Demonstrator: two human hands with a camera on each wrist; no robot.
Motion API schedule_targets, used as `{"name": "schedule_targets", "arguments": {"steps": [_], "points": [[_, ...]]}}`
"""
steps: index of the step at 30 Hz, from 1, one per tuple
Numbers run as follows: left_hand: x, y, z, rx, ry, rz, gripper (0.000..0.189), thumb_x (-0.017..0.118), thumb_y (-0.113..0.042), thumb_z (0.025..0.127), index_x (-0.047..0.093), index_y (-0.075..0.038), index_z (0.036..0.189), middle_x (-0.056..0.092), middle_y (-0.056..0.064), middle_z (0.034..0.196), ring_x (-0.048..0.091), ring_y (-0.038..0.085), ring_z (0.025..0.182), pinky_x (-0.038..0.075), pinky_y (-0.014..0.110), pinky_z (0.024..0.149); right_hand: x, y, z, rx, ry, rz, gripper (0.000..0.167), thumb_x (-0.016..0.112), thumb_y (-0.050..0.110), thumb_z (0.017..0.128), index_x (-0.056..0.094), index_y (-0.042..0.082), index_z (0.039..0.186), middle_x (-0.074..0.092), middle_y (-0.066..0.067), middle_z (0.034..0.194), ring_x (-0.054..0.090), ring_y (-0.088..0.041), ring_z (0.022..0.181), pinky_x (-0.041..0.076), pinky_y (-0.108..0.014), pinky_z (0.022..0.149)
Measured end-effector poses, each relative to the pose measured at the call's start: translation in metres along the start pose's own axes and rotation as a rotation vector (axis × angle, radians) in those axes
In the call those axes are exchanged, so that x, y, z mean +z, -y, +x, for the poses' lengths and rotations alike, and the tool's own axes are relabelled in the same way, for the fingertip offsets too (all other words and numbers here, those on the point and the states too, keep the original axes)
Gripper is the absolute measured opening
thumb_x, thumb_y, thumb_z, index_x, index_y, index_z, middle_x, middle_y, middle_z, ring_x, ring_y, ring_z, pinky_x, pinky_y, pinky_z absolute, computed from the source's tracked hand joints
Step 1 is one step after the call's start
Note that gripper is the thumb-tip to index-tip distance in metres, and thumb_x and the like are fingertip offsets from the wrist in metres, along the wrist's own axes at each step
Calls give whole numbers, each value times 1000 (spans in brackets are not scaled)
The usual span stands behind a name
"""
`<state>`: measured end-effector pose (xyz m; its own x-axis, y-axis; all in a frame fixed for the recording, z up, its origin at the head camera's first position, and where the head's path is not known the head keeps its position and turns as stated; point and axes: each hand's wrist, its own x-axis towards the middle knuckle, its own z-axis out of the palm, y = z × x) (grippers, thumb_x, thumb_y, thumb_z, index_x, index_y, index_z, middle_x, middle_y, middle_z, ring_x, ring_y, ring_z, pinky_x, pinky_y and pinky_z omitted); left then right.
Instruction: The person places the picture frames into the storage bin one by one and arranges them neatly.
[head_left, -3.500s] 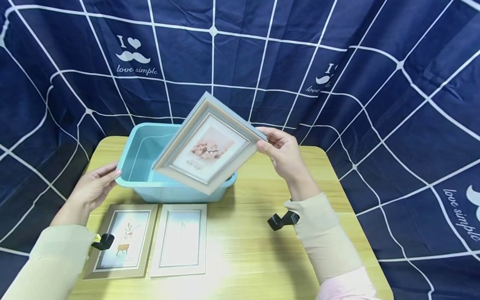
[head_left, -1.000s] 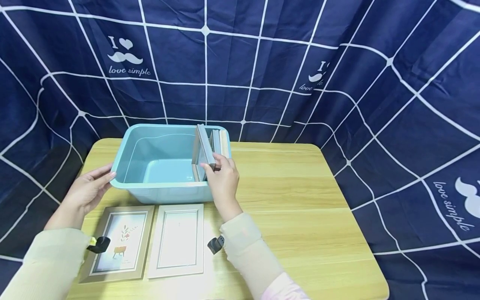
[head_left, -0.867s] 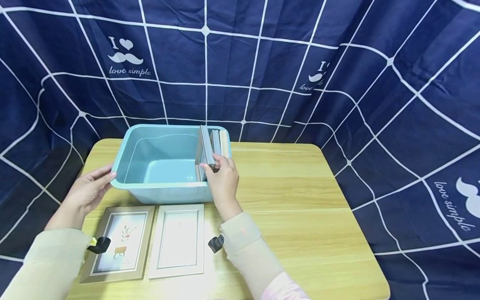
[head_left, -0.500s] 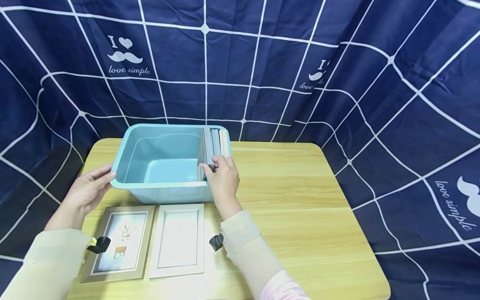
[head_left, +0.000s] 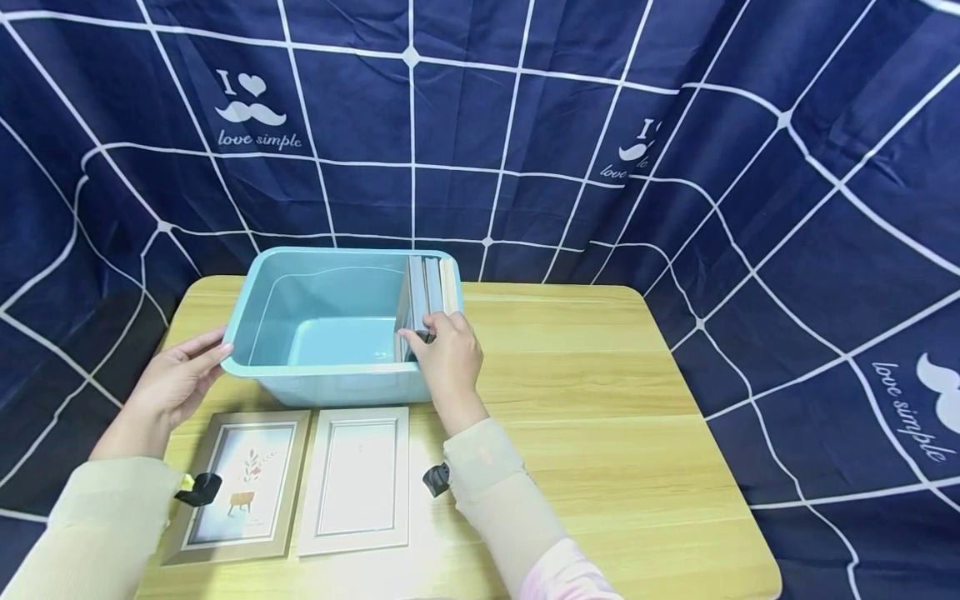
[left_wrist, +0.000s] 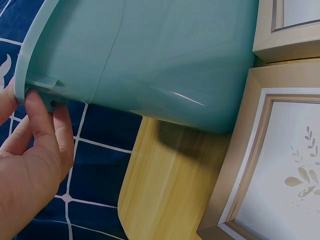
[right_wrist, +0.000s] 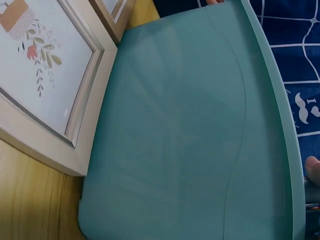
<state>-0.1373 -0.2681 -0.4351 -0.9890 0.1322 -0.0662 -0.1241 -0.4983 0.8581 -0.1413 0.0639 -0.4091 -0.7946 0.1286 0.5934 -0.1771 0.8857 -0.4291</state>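
My left hand [head_left: 176, 379] grips the left rim of a light blue plastic bin [head_left: 330, 387]; in the left wrist view its fingers [left_wrist: 42, 117] curl under that rim. Inside the bin, against its right wall, picture frames stand upright on edge. With thumb and fingers, my right hand [head_left: 452, 358] pinches the near top corner of the leftmost one, a grey picture frame [head_left: 416, 287]. Right beside that come another grey frame [head_left: 432, 287] and a cream frame [head_left: 447, 287]. Only the right thumb [right_wrist: 312, 170] shows at the edge of the right wrist view.
Two more picture frames lie flat in front of the bin: a tan one [head_left: 198, 521] with a plant print and a whitish one [head_left: 401, 483]. All stand on a light wooden table [head_left: 600, 417] with rounded corners. Blue grid-patterned cloth [head_left: 480, 125] hangs around it.
The grey frame, held tilted above the bin earlier, has gone down into it and now stands upright against the others. The left hand has stayed on the rim.
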Motion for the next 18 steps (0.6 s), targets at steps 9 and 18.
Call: {"name": "schedule_targets", "arguments": {"steps": [9,18], "points": [[1,0,0,11,4,-7,30,56,8,92,75,-13,99,70,-1,98,66,8,86,51,16,76,1,-2,-3,39,53,3,38,84,42,69,74,11,88,53,-1,79,53,-18,71,46,-27,55],[2,0,-1,11,0,15,31,55,8,92,75,-15,99,70,-2,98,66,7,87,51,15,76,2,-4,-4,61,54,-3,41,83,46,70,74,15,94,51,2,79,50,-13,68,41,-23,48]]}}
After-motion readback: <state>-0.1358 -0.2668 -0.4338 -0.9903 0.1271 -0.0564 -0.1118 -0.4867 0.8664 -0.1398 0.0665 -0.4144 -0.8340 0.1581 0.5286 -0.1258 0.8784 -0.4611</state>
